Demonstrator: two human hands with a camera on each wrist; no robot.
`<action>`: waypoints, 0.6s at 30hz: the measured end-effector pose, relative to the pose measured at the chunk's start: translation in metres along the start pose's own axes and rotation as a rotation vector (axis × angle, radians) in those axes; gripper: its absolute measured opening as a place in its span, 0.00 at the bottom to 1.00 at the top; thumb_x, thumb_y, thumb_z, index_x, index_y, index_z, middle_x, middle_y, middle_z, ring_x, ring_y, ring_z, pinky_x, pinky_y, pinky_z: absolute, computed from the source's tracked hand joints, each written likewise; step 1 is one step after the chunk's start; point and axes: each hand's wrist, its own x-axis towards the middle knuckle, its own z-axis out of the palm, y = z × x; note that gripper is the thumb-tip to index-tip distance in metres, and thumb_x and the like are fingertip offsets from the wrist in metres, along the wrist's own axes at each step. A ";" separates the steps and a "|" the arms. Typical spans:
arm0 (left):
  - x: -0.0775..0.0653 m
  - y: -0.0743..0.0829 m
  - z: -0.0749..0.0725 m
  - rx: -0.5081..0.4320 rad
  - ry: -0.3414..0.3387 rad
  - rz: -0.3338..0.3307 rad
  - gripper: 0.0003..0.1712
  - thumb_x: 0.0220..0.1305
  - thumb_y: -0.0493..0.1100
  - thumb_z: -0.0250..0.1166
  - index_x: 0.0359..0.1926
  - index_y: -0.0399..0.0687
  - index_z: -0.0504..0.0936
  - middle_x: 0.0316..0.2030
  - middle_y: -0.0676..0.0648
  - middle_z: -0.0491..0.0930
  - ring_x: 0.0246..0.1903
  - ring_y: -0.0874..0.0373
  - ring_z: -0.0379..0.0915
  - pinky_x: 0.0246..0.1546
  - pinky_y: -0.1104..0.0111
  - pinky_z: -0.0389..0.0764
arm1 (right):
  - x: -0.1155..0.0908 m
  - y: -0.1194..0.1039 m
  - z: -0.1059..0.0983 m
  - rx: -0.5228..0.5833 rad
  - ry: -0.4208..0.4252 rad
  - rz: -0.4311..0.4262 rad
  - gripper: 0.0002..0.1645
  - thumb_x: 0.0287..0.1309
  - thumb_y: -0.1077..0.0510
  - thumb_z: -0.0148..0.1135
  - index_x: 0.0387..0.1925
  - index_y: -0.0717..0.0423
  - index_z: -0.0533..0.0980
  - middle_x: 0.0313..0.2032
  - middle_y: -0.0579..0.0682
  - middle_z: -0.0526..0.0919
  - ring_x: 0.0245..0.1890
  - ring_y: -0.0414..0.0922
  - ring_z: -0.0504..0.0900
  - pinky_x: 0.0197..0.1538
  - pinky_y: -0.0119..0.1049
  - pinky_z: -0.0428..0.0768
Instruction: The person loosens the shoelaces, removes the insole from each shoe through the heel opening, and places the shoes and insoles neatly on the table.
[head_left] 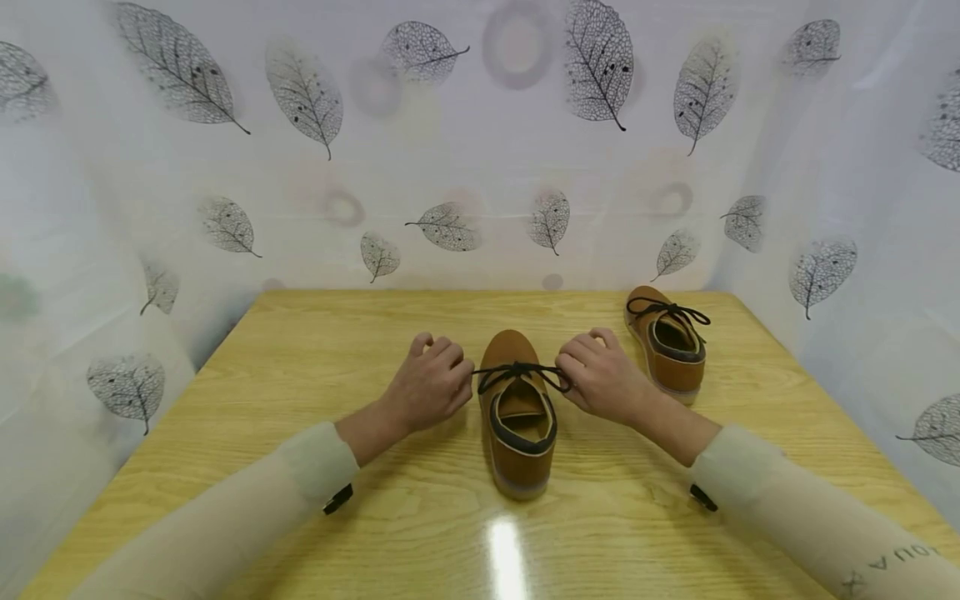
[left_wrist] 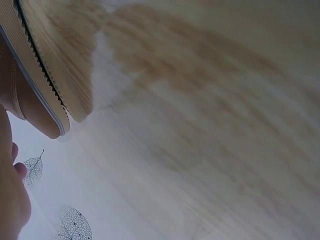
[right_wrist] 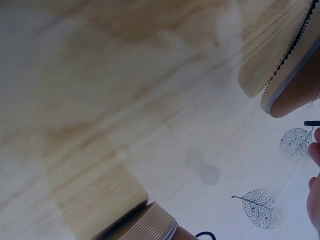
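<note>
A brown shoe (head_left: 522, 471) with a dark collar stands in the middle of the table, toe pointing away from me. Its black shoelace (head_left: 517, 367) is knotted over the tongue and stretches out to both sides. On the left, my left hand (head_left: 429, 382) pinches the lace with curled fingers. My right hand (head_left: 600, 375) grips the lace on the right side, where a loop shows by the fingers. The left wrist view catches the shoe's toe and ribbed sole (left_wrist: 42, 70) beside part of the hand. In the right wrist view a lace tip (right_wrist: 312, 123) sticks out near the fingertips.
A second brown shoe (head_left: 675, 367), its black lace tied in a bow, stands at the back right, just beyond my right hand. The wooden table (head_left: 337, 333) is glossy. A pale leaf-patterned sheet (head_left: 465, 150) hangs behind it and along both sides.
</note>
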 end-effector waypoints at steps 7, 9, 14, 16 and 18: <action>0.001 0.000 -0.004 -0.019 0.010 -0.011 0.09 0.63 0.45 0.54 0.28 0.48 0.77 0.30 0.49 0.76 0.34 0.50 0.71 0.47 0.52 0.65 | -0.004 0.003 -0.006 -0.002 -0.020 0.007 0.16 0.68 0.54 0.41 0.31 0.56 0.73 0.35 0.51 0.78 0.38 0.51 0.78 0.48 0.54 0.72; 0.001 0.000 -0.004 -0.024 0.007 -0.011 0.10 0.63 0.45 0.54 0.28 0.48 0.77 0.31 0.48 0.76 0.34 0.50 0.72 0.47 0.51 0.65 | -0.005 0.004 -0.007 -0.005 -0.019 0.012 0.19 0.70 0.53 0.38 0.32 0.56 0.74 0.35 0.51 0.78 0.38 0.51 0.78 0.48 0.54 0.72; 0.001 0.000 -0.004 -0.024 -0.009 -0.014 0.11 0.64 0.44 0.51 0.29 0.48 0.78 0.31 0.49 0.77 0.35 0.51 0.72 0.48 0.51 0.65 | -0.008 0.006 -0.009 -0.012 -0.032 0.031 0.20 0.72 0.52 0.39 0.32 0.56 0.75 0.35 0.51 0.79 0.38 0.51 0.78 0.48 0.53 0.73; 0.001 0.000 -0.004 -0.021 -0.011 -0.015 0.12 0.64 0.44 0.50 0.30 0.48 0.78 0.31 0.49 0.77 0.35 0.51 0.72 0.48 0.51 0.65 | -0.009 0.007 -0.010 -0.013 -0.036 0.037 0.18 0.71 0.53 0.41 0.32 0.55 0.75 0.35 0.50 0.79 0.37 0.51 0.79 0.48 0.53 0.73; 0.001 0.000 -0.004 -0.020 -0.009 -0.014 0.12 0.64 0.44 0.50 0.30 0.49 0.78 0.31 0.49 0.76 0.35 0.51 0.72 0.48 0.51 0.65 | -0.010 0.008 -0.010 -0.010 -0.029 0.040 0.16 0.69 0.54 0.45 0.31 0.55 0.76 0.34 0.50 0.79 0.37 0.51 0.79 0.47 0.52 0.73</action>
